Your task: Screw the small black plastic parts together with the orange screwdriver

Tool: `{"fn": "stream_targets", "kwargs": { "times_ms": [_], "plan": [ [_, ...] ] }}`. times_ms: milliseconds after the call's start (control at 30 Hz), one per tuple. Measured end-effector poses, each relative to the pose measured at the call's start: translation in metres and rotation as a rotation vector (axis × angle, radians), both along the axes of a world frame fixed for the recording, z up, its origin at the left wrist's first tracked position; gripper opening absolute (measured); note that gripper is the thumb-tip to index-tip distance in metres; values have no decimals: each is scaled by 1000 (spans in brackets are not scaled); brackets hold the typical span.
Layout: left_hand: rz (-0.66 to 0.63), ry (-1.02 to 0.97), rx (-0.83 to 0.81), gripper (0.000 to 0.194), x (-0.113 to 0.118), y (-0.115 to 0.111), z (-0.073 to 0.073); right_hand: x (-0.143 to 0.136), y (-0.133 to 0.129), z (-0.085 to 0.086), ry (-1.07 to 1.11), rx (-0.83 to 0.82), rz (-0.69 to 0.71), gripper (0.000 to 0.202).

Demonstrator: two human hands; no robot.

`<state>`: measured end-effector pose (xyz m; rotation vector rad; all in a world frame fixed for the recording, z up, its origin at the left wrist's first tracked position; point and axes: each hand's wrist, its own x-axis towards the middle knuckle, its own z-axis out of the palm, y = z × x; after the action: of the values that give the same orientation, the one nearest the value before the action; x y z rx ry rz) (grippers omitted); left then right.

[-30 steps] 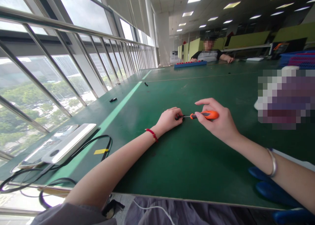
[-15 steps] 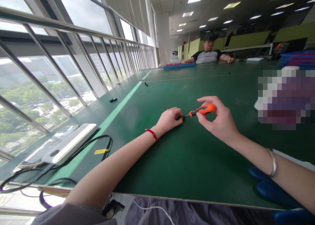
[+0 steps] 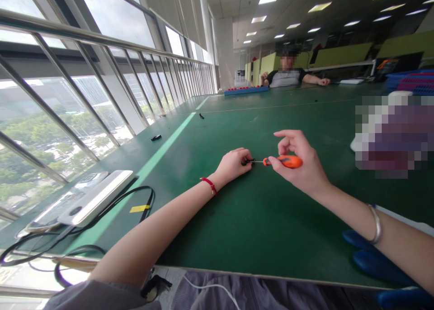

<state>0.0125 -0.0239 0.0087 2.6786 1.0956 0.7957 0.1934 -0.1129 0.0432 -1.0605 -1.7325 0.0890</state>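
My left hand (image 3: pixel 233 164) rests on the green table, its fingers closed round a small black part (image 3: pixel 248 161) that is mostly hidden by them. An orange-and-black screwdriver (image 3: pixel 288 161) lies level in my right hand (image 3: pixel 303 165), its handle between thumb and palm while the index finger points out away from it. The metal shaft runs left, and its tip meets the black part at my left fingertips. How the tip sits in the part is too small to make out.
On the left lie a white power bank (image 3: pixel 101 197) and a black cable (image 3: pixel 149 197). Small black pieces (image 3: pixel 156 138) dot the table (image 3: pixel 210 237). Farther off are a blue rack (image 3: pixel 246 90), a seated person (image 3: pixel 286 77) and a blue basket (image 3: pixel 410 81). Blue gloves (image 3: pixel 379 264) lie under my right forearm.
The screwdriver handle has swung slightly down and right and turned in my right hand, whose index finger has lifted off. My left hand stays put. The person opposite raised one hand from the blue rack.
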Motion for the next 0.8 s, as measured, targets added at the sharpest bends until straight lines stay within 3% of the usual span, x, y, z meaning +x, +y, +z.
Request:
{"fn": "stream_targets", "kwargs": {
  "times_ms": [133,233,367,500,600,800],
  "plan": [
    [-2,-3,7,11,0,0,-1,0,-2,1,-59,-153,0,12],
    [6,-1,3,11,0,0,0,-1,-2,1,-30,-90,-29,12],
    [7,1,2,11,0,-1,1,-1,0,0,40,-9,-12,40],
    [21,1,-6,11,0,-1,1,3,1,0,-32,-149,54,14],
    [36,-29,-15,10,0,-1,-1,9,2,0,26,-126,54,26],
    [58,-101,-129,12,-3,6,-3,17,12,-6,120,-103,19,26]
  ]
}}
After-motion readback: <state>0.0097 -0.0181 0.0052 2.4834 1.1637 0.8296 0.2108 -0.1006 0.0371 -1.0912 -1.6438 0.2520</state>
